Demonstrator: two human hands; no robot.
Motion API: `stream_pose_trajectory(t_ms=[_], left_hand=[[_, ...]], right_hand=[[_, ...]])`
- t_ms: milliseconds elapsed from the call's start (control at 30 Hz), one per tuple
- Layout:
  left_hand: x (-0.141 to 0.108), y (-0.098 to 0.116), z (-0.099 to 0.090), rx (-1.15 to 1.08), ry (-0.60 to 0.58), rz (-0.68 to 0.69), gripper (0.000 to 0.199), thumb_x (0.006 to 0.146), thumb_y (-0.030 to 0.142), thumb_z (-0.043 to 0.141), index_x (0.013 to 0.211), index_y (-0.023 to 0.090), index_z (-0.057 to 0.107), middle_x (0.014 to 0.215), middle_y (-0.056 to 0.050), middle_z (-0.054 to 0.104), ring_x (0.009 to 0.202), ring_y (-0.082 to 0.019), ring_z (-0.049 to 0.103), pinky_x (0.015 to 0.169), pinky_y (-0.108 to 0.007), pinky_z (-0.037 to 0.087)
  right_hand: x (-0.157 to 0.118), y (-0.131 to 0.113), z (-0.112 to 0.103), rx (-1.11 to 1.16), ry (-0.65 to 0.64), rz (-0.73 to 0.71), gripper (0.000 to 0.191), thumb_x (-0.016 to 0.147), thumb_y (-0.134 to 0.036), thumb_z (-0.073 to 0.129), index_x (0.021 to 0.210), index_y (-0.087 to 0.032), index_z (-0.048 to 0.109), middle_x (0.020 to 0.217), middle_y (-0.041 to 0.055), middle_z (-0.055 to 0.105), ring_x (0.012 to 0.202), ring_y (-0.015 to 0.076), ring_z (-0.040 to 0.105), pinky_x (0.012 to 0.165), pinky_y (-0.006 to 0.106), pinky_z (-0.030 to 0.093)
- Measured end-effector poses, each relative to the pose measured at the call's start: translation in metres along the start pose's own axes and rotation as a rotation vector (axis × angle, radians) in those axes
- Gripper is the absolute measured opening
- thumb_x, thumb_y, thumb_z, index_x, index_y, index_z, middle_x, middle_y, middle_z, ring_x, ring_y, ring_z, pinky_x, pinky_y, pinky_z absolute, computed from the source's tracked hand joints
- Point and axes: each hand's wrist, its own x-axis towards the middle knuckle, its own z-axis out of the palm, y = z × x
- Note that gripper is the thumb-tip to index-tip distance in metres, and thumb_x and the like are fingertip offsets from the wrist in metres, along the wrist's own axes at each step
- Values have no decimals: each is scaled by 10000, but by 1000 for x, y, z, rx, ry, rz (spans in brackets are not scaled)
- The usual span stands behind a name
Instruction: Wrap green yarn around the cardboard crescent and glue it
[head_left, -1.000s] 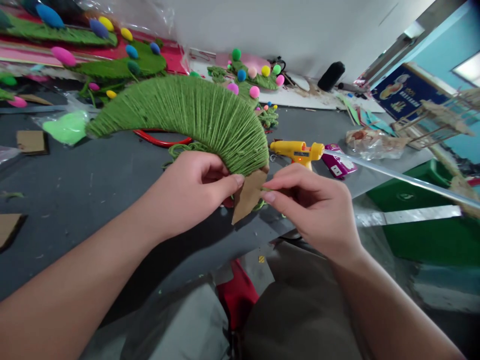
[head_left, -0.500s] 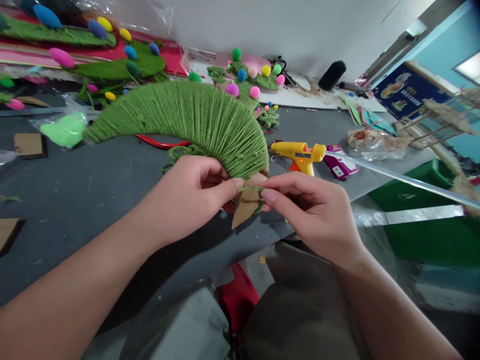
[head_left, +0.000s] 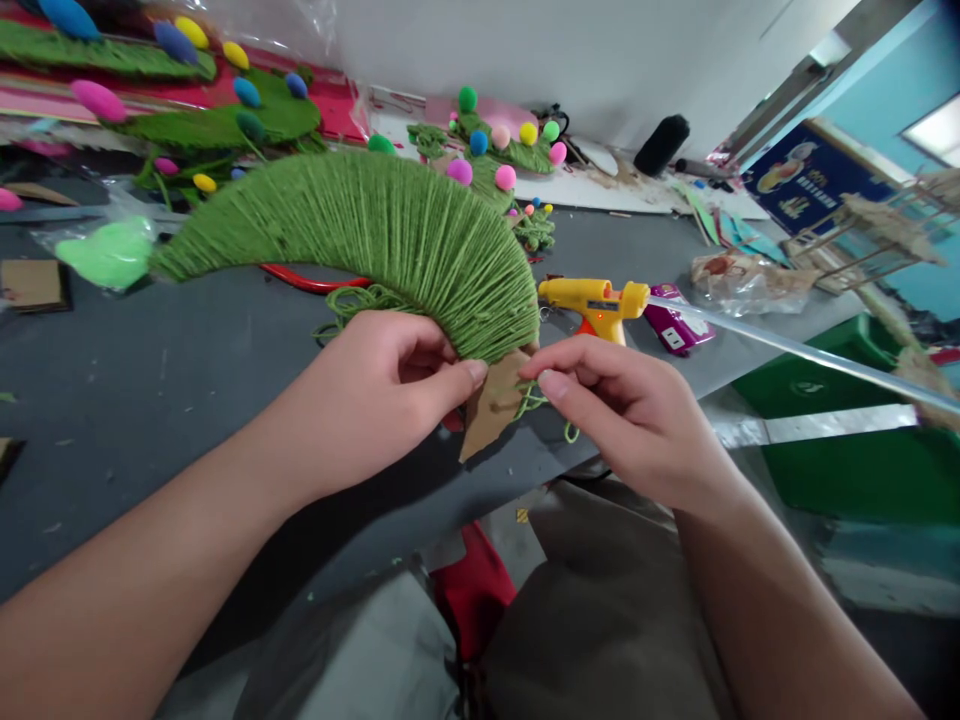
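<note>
A curved cardboard piece point(head_left: 491, 408) is wrapped in green yarn point(head_left: 375, 225) over most of its length, with bare brown cardboard at its lower right tip. My left hand point(head_left: 394, 400) grips the wrapped piece at its inner edge, thumb on top near the bare part. My right hand point(head_left: 615, 405) is beside the tip's right edge, index finger and thumb drawn close together; whether yarn lies between them is hard to make out. Loose loops of green yarn point(head_left: 532, 400) hang under my right fingertips, and more lie behind my left hand.
Behind the wrapped piece are a yellow glue gun point(head_left: 596, 300) with a long clear stick, a purple packet point(head_left: 679, 320) and green shapes with colored pompoms point(head_left: 505, 178). A bagged light-green item point(head_left: 109, 252) lies left. A green bin point(head_left: 832, 400) stands right.
The yarn strand stretched across the bare cardboard between my hands no longer shows there. My right fingers have shifted slightly right, and the view has moved a little.
</note>
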Motion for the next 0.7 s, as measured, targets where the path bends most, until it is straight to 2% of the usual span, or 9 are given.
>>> stream_pose_trajectory(t_ms=[100, 300, 533, 633, 700], left_hand=[[0, 2, 0, 12, -10, -12, 287, 877, 394, 606, 714, 164, 662, 697, -10, 726, 674, -165, 665, 647, -283, 483], [0, 1, 1, 22, -2, -27, 302, 853, 421, 612, 700, 166, 664, 678, -13, 712, 674, -181, 655, 647, -310, 483], [0, 2, 0, 0, -13, -14, 304, 863, 424, 614, 692, 178, 668, 663, -1, 715, 651, -166, 661, 611, -278, 484], [0, 3, 0, -14, -17, -5, 295, 851, 417, 644, 668, 187, 666, 647, 3, 718, 622, -157, 664, 584, -254, 479], [0, 3, 0, -44, -20, -5, 264, 828, 396, 677, 661, 193, 666, 641, 7, 718, 607, -153, 667, 570, -239, 478]], right_hand=[[0, 1, 1, -1, 24, 7, 117, 937, -311, 637, 975, -218, 697, 814, -16, 659, 645, 86, 540, 549, 215, 431], [1, 0, 8, -20, 114, -89, 97, 868, -242, 720, 959, -212, 730, 950, 23, 726, 802, 148, 656, 675, 273, 512], [5, 3, 14, -96, 226, -167, 29, 846, -218, 740, 865, -206, 721, 877, 26, 652, 747, 130, 592, 589, 275, 452], [6, 4, 17, -86, 265, -151, 105, 823, -251, 764, 803, -196, 677, 851, 22, 613, 747, 131, 562, 581, 273, 435], [5, 4, 20, -38, 299, -92, 189, 791, -278, 794, 806, -200, 622, 851, 10, 590, 678, 110, 512, 549, 266, 419]])
